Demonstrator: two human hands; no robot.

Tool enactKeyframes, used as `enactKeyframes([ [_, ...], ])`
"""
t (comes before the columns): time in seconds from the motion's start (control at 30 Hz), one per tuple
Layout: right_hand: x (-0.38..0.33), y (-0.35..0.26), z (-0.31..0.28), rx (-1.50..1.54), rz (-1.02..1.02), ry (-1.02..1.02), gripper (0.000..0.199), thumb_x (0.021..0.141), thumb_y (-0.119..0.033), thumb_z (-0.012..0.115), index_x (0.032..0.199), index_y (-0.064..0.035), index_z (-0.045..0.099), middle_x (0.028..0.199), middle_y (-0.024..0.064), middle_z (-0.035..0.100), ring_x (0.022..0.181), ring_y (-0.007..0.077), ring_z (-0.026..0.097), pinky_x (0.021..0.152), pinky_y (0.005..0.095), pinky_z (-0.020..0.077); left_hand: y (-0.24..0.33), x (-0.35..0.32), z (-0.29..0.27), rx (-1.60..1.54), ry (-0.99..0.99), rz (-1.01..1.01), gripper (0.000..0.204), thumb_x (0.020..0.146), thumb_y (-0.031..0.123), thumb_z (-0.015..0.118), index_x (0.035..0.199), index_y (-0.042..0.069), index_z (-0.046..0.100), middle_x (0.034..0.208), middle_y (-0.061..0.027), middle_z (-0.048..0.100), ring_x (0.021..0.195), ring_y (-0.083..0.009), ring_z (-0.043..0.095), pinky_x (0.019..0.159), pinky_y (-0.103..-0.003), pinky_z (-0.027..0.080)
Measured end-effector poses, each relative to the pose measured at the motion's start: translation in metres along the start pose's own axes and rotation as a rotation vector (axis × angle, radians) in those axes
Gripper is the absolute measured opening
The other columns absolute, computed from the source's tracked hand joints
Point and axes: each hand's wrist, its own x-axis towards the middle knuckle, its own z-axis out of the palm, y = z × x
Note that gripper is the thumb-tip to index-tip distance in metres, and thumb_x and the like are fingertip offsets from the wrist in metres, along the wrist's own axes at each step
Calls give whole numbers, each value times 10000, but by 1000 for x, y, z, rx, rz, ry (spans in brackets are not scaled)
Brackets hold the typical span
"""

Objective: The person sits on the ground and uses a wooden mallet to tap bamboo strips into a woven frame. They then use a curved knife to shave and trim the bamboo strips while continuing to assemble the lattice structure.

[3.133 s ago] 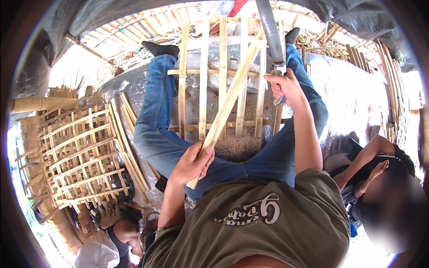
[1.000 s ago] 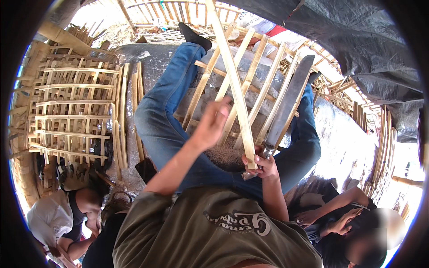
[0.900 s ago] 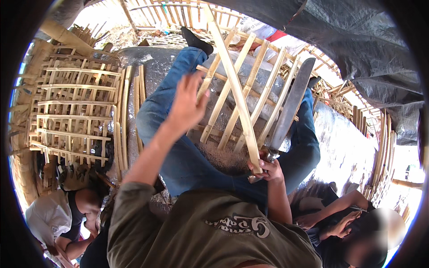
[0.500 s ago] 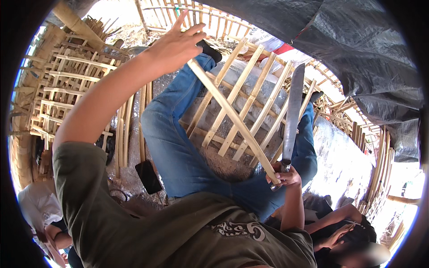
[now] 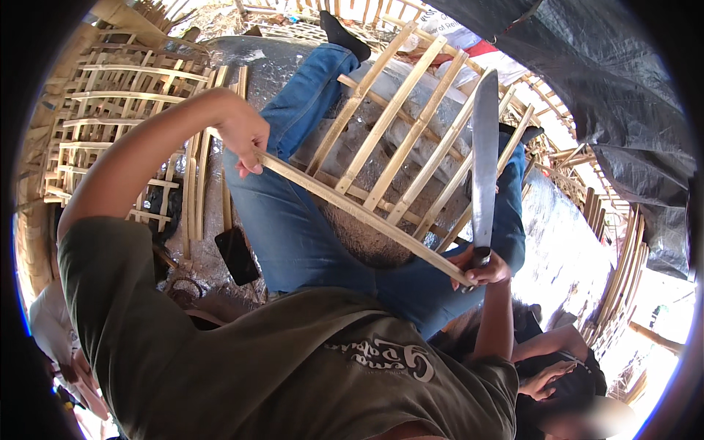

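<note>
Bamboo lattice panel (image 5: 411, 139) on our lap, slats to 1 o'clock, looks mostly assembled | L hand (image 5: 246, 139) grips near rail @ 10 o'clock | R hand (image 5: 480, 268) clenches machete (image 5: 484, 154), blade up, trimming prob. left.

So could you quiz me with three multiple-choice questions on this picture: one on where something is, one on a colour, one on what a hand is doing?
1. Where does the pale split-bamboo lattice frame lie?
A across the person's legs
B on a wall
C overhead

2. What colour are the person's trousers?
A red
B blue
C white

3. What is the right hand doing?
A hanging empty
B gripping the long grey-bladed knife
C holding a phone

A: the frame rests over both thighs.
B: the denim is blue.
B: its fingers close round the handle, blade pointing up, while the left hand grips the frame's long strip.
</note>
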Motion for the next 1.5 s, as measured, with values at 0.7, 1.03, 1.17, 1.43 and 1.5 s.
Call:
enactKeyframes([
  [0.7,12,-54,17,-623,-322,1380,398,980,-262,646,1309,-38,636,821,43,746,523,-2,486,463,209,395,82,41,85,-546,1142,289,459,926,367,692,779,-66,659,573,-166,597,520,-249,596,537,-395,456],
  [1.03,121,-30,88,-1061,-236,1085,224,873,-228,759,985,-39,715,622,90,663,520,253,650,551,389,517,159,112,71,-937,1146,392,354,939,256,673,826,-73,613,559,-142,564,497,-174,581,487,-350,436],
  [1.17,138,-25,95,-1091,-445,1045,230,837,-191,777,825,-2,647,602,180,577,563,413,590,545,427,480,173,126,75,-954,1195,463,305,922,222,662,877,-78,619,579,-157,577,513,-194,591,508,-359,443],
  [1.43,139,-42,87,-1305,-285,1041,232,789,-211,760,758,-19,635,627,199,609,628,413,636,600,452,530,180,140,89,-913,1236,436,281,920,161,646,793,-66,540,570,-222,552,510,-342,596,520,-423,443],
  [1.5,137,-45,89,-1304,-204,987,191,711,-170,735,827,-33,670,722,195,678,684,389,684,662,451,573,184,136,87,-909,1235,420,259,930,135,632,804,-69,534,575,-242,550,522,-374,592,515,-445,430],
])
